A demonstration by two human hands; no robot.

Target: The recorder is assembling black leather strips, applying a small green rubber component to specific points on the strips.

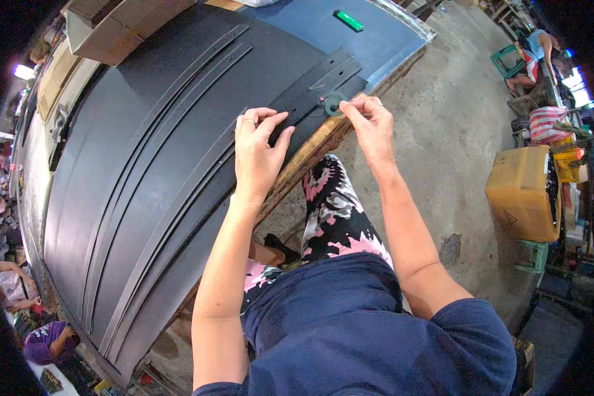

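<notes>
My right hand is at the table edge, with thumb and forefinger pinched at the rim of a small greenish disc with a round centre, perhaps a roll. The disc sits beside the punched end of a black strap. Over the nearest long black strap, my left hand has bent fingers, with thumb and forefinger apart and nothing visible between them. Its palm side is hidden. Farther over lie more narrow stitched-looking black straps, side by side on the dark sheet.
A green lighter lies on the blue tabletop at the far end. An open cardboard box stands at far left. A wooden edge borders the table near me. Right, on the concrete floor, is a large carton; other people sit farther off.
</notes>
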